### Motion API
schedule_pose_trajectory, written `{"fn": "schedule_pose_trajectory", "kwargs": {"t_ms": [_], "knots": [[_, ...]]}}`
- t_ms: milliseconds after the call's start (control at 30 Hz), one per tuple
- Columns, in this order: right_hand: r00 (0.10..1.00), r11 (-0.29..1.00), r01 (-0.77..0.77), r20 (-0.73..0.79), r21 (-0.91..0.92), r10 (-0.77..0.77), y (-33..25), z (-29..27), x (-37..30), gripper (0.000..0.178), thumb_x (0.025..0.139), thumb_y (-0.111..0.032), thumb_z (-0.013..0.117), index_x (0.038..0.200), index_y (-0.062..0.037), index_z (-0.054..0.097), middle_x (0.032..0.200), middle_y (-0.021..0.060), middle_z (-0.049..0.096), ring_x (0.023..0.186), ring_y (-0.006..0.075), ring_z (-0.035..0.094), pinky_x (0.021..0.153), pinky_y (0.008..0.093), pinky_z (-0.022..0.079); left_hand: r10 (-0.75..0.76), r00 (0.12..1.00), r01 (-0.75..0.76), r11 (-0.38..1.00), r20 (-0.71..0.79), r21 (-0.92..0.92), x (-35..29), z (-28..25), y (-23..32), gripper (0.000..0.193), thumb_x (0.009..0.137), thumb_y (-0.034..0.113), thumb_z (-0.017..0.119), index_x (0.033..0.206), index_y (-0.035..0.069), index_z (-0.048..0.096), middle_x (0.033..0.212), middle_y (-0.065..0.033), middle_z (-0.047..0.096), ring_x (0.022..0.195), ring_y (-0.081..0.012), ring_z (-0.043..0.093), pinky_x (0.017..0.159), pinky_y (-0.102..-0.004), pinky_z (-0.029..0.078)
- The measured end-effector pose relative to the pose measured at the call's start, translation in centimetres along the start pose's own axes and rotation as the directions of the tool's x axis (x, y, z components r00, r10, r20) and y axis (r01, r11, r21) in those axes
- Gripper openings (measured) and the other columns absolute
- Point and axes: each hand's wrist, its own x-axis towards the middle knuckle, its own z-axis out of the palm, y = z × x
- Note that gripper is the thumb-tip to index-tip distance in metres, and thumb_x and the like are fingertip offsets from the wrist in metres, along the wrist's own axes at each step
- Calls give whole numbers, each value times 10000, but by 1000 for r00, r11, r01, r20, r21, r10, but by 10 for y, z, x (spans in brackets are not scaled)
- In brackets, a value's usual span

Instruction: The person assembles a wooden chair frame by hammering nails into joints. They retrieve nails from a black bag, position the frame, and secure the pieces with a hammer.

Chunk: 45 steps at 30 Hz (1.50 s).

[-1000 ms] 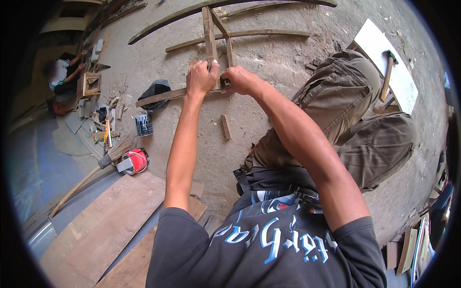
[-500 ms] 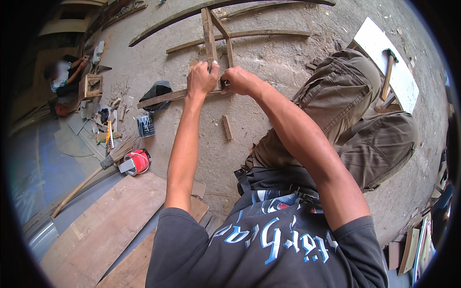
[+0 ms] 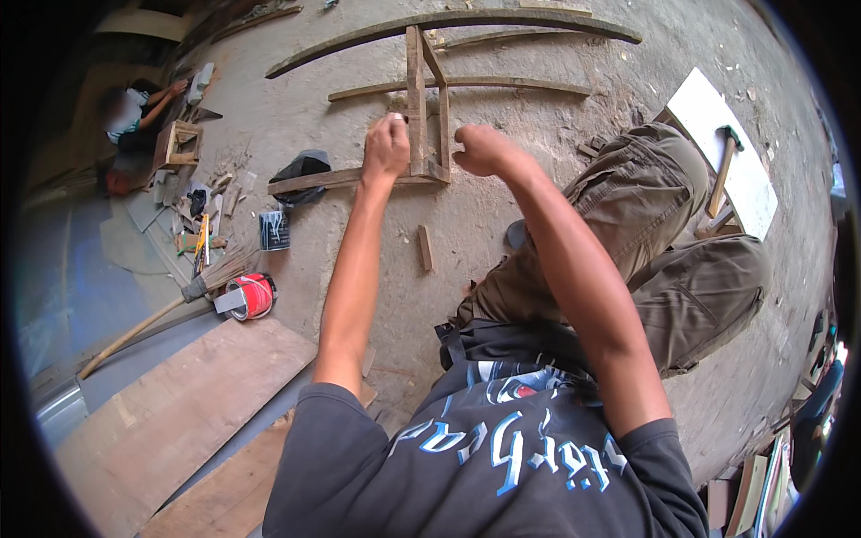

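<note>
A wooden frame of narrow slats (image 3: 416, 99) lies on the concrete floor in front of me, two long slats joined by short crosspieces. My left hand (image 3: 387, 148) is closed just left of the near end of one crosspiece, with a small dark spot showing by its thumb; what it holds I cannot make out. To the right of the frame, apart from it, my right hand (image 3: 486, 151) is curled closed, and its fingers hide whatever is inside. Below the frame a short wooden offcut (image 3: 426, 248) rests on the floor.
A hammer (image 3: 725, 170) lies on a white board (image 3: 749, 184) at the right. On the left are a red paint can (image 3: 256, 296), a broom (image 3: 152, 327), a dark can (image 3: 274, 230), a black bag (image 3: 305, 170) and plywood (image 3: 179, 403). A person (image 3: 143, 117) sits far left.
Both hands have come away from the frame's corner and moved apart, my right hand to the right. The frame's near joint now shows between them.
</note>
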Motion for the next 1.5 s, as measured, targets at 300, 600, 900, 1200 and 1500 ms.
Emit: {"fn": "schedule_pose_trajectory", "kwargs": {"t_ms": [300,600,900,1200,1500], "knots": [[563,735,461,-804,497,190,89,-190,-137,326,975,-240,577,1197,-8,628,1060,138,699,944,200,673,844,300,534,-228,960,24,649,-164,-760,-45,-33,48,290,996,83,396,1224,4,556,843,-23,602,675,-63,476,628,-221,431],[169,481,-846,-737,232,654,363,-163,-193,894,785,-668,626,1436,-95,409,1395,245,449,1270,445,444,1018,548,389,-360,885,15,653,-294,-757,-50,-61,84,191,947,138,619,1111,42,618,1115,-114,697,941,-114,629,771,-256,505],[-15,344,-891,-777,296,629,371,-152,-193,612,863,-395,620,1251,59,491,1264,274,513,1187,424,512,956,531,422,-38,844,-255,850,-535,-462,15,-162,151,167,904,112,679,1036,9,688,942,-87,717,852,-129,675,754,-256,539],[55,632,-644,-798,430,600,406,-141,-182,478,926,-354,549,1002,111,629,990,307,624,895,435,640,823,485,495,-110,907,-40,938,-407,-343,-27,-85,141,158,911,122,673,1009,-1,689,947,-107,730,864,-121,681,841,-260,509],[290,773,-83,-727,629,623,164,-121,-106,456,982,-365,505,1153,42,617,976,190,657,898,281,640,771,411,510,-290,874,71,871,-391,-487,-83,30,28,163,876,117,705,954,-26,690,1069,-118,693,1018,-188,634,915,-304,469]]}}
